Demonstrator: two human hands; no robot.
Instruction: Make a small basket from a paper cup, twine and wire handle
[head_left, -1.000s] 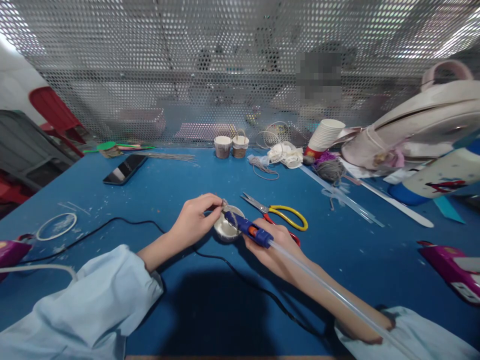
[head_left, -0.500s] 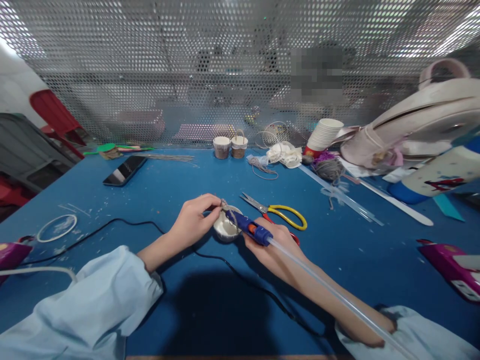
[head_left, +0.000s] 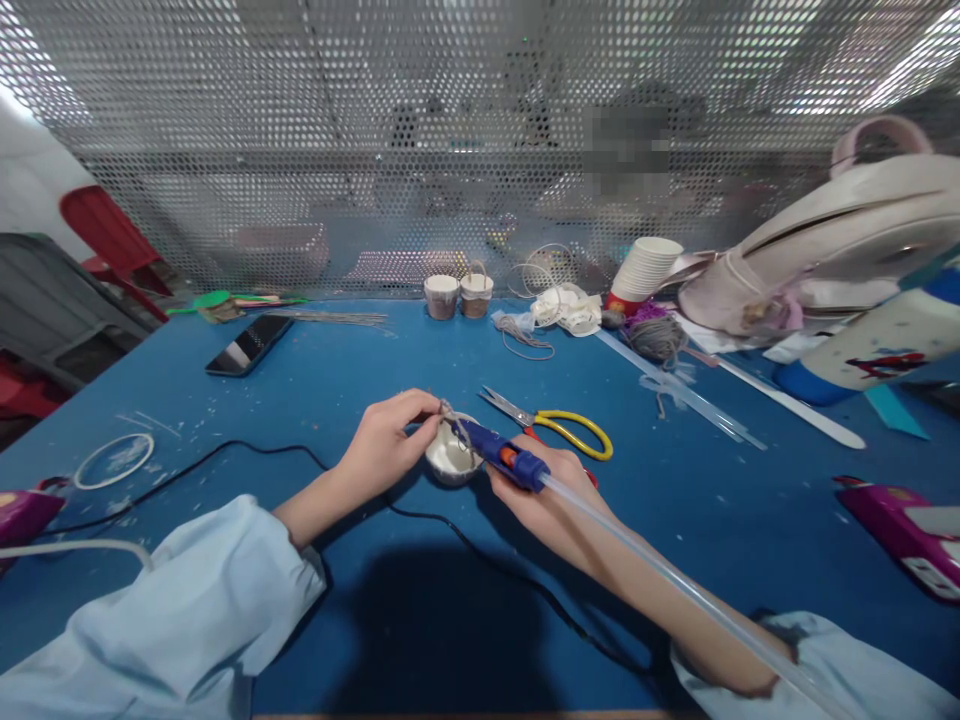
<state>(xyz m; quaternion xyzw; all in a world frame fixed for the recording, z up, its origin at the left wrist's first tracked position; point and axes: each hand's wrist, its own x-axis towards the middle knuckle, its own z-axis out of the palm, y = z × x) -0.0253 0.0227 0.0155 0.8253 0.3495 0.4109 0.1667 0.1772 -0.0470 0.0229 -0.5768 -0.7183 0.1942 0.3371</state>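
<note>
My left hand (head_left: pixel 391 436) pinches grey twine (head_left: pixel 445 406) at the far left rim of a small white-lined cup (head_left: pixel 451 464). A loop of the twine arches over the cup's mouth. My right hand (head_left: pixel 541 492) is wrapped round a blue hot glue gun (head_left: pixel 486 446); its nozzle points at the rim beside my left fingertips. From the gun's back end a long clear glue stick (head_left: pixel 637 553) runs over my right forearm. Scissors (head_left: pixel 576 430) with yellow and red handles lie open just beyond my right hand, which partly hides them.
A black cable (head_left: pixel 459 533) crosses the table under my arms. Two small cups (head_left: pixel 442 297) stand at the back, near a phone (head_left: pixel 250 345), stacked paper cups (head_left: pixel 646 270), grey yarn (head_left: pixel 655 340) and more glue sticks (head_left: pixel 690 400). A bag (head_left: pixel 817 240) and bottle (head_left: pixel 862 350) crowd the right.
</note>
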